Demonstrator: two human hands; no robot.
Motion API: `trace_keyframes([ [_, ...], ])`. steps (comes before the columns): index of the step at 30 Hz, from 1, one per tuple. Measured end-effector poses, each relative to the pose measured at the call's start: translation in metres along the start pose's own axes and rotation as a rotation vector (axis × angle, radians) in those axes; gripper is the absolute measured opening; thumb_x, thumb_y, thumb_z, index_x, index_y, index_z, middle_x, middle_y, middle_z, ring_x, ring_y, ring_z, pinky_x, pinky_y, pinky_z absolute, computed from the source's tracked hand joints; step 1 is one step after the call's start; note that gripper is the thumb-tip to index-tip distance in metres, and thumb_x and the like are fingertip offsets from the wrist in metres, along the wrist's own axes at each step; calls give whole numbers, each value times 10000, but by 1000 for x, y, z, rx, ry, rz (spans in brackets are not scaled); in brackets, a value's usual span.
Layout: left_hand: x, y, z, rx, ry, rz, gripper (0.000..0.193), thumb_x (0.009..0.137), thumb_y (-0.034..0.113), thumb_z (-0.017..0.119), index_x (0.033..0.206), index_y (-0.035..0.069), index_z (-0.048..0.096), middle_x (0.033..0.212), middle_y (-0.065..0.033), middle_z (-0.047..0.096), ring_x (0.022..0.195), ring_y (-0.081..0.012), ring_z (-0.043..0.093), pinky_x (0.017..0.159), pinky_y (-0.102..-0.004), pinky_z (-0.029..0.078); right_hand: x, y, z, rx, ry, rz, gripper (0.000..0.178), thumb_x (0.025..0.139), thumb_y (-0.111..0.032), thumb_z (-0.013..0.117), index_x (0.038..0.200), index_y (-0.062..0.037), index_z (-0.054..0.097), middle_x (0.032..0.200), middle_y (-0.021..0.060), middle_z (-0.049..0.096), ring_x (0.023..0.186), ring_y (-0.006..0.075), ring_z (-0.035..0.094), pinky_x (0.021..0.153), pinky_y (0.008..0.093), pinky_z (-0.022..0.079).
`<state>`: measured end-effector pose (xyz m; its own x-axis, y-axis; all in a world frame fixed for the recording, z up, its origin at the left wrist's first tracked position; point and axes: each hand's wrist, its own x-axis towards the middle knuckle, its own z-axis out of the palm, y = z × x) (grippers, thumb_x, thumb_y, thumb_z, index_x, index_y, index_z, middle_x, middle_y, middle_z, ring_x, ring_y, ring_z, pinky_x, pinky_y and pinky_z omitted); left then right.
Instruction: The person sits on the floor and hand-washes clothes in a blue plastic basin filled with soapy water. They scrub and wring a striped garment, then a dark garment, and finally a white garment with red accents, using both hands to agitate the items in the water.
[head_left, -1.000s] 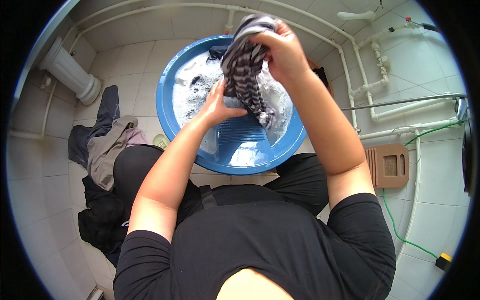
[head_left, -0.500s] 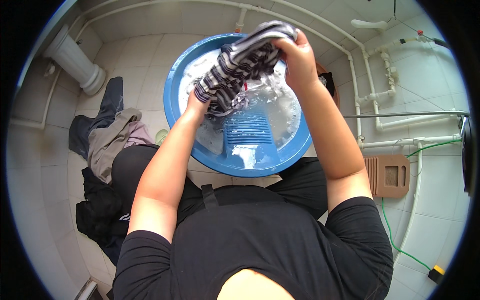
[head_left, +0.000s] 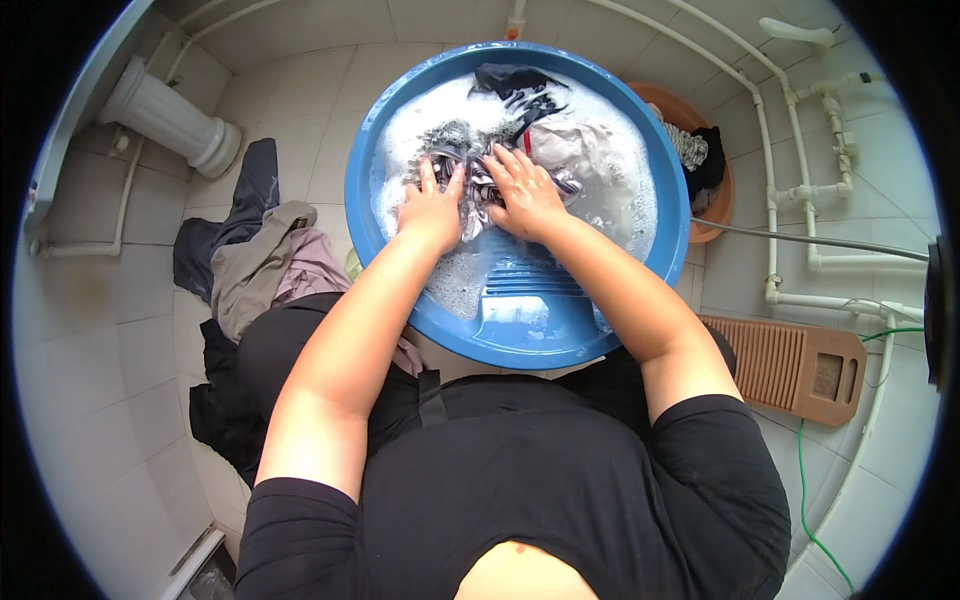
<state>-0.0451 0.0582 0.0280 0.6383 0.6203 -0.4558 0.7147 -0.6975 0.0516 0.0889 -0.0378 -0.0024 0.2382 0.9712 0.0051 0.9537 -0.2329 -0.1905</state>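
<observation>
"Cloth with stripes (head_left: 477,195): where is it?"
"Beneath and between the left fingers (head_left: 428,178) and right fingers (head_left: 509,165), among suds (head_left: 402,140) in the blue basin (head_left: 365,195)."
"How do they stand?"
"Both spread apart, pressing on it."

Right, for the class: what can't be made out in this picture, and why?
Head view, striped garment: mostly hidden by left hand, right hand and suds.
Head view, orange basin: left part hidden behind the blue washtub.
Head view, green cable: lower end cut off by the picture's rim.
</observation>
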Motion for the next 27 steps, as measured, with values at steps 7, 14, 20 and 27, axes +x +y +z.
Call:
trace_keyframes([
  [7,55,-13,36,37,-216,105,642,860,168,443,1440,226,173,1461,-131,239,1324,-288,294,1029,-399,323,28,36,19,356,-110,68,810,745,-446,657,1353,-41,307,1345,205,378,1235,345,382,1033,403,309],
  [14,67,-2,16,106,-11,352,586,725,308,632,1261,128,477,1329,-123,434,1218,-288,413,1012,-388,340,50,47,60,242,-414,141,708,823,-516,525,1327,-48,356,1332,213,413,1207,375,422,1041,440,305],
  [20,64,-27,34,-263,-80,365,760,613,219,711,1301,79,419,1268,-200,474,1193,-310,446,1002,-377,358,28,49,-9,462,-352,154,750,744,-390,565,1370,-68,308,1254,242,477,1178,368,450,991,389,354],
  [27,42,-20,20,-386,68,42,950,581,247,769,1366,49,273,1285,-204,432,1177,-360,443,990,-391,378,-2,-8,-77,1565,151,310,242,758,-108,587,985,-37,538,862,34,578,742,125,529,640,251,436],
])
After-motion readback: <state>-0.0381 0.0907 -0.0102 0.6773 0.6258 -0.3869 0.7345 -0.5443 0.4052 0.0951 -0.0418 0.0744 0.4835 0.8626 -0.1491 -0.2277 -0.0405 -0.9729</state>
